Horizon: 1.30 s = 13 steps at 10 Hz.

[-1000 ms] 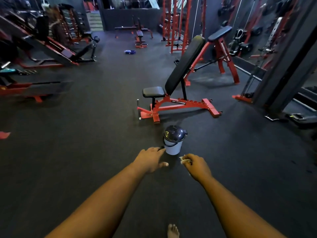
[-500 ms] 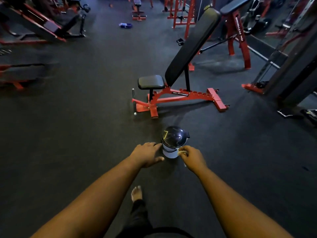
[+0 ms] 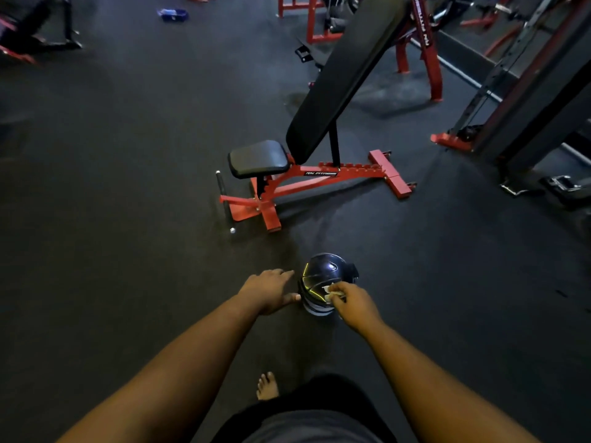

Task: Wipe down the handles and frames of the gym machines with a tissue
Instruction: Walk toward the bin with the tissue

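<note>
A small white bin with a dark domed lid (image 3: 323,276) stands on the black floor just in front of me. My right hand (image 3: 351,302) pinches a crumpled white tissue (image 3: 332,294) right over the lid's near edge. My left hand (image 3: 268,292) reaches beside the bin's left side, fingers fairly straight, its thumb tip at the lid's rim. Beyond the bin stands a red-framed incline bench (image 3: 319,180) with black seat and back pads.
A dark cable machine with red base (image 3: 454,140) rises at the right, loose metal handles (image 3: 563,183) on the floor beside it. More red frames (image 3: 422,49) stand behind the bench. A blue object (image 3: 172,14) lies far back. My bare foot (image 3: 267,386) is below.
I have stepped closer and leaned down. Both hands have reached the bin: the tissue hand now sits over the lid, the left hand at its side.
</note>
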Motion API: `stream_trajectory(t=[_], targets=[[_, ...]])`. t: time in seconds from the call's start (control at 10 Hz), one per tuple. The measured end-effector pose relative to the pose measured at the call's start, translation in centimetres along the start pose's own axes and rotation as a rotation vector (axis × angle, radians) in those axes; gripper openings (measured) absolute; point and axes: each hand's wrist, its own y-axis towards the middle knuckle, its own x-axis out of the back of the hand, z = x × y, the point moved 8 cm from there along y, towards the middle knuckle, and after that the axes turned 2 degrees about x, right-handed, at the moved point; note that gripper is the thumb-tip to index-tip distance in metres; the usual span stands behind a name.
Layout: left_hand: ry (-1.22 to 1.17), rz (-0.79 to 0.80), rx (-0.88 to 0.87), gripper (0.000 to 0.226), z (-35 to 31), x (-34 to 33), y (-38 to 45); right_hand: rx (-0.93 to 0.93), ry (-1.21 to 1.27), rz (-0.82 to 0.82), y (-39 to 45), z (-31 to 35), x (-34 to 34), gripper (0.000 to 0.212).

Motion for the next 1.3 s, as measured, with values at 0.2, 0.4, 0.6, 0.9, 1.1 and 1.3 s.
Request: stream_trajectory(t=[0.2, 0.4, 0.6, 0.9, 1.1, 1.3], targets=[[0.089, 0.063, -0.074, 0.078, 2.0, 1.7, 8.0, -0.103, 0.077, -0.037, 7.6, -0.4, -0.6, 0.029], [0.158, 0.187, -0.156, 0.078, 2.6, 0.8, 17.4, -0.256, 0.182, -0.092, 14.9, -4.0, -1.8, 0.025], [0.221, 0.417, -0.192, 0.079, 3.3, -2.8, 28.0, -0.521, 0.336, -0.069, 21.7, -10.7, -5.0, 0.029], [0.198, 0.608, -0.201, 0.079, 3.6, -8.3, 37.5, -0.74, 0.463, -0.104, 28.0, -16.8, -8.6, 0.018], [0.242, 0.699, -0.242, 0.081, 4.0, -9.8, 40.3, -0.815, 0.541, -0.166, 32.2, -19.2, -9.5, 0.033], [0.257, 0.664, -0.314, 0.08, 4.0, -6.8, 42.2, -0.854, 0.542, -0.22, 32.6, -19.0, -9.3, 0.043]])
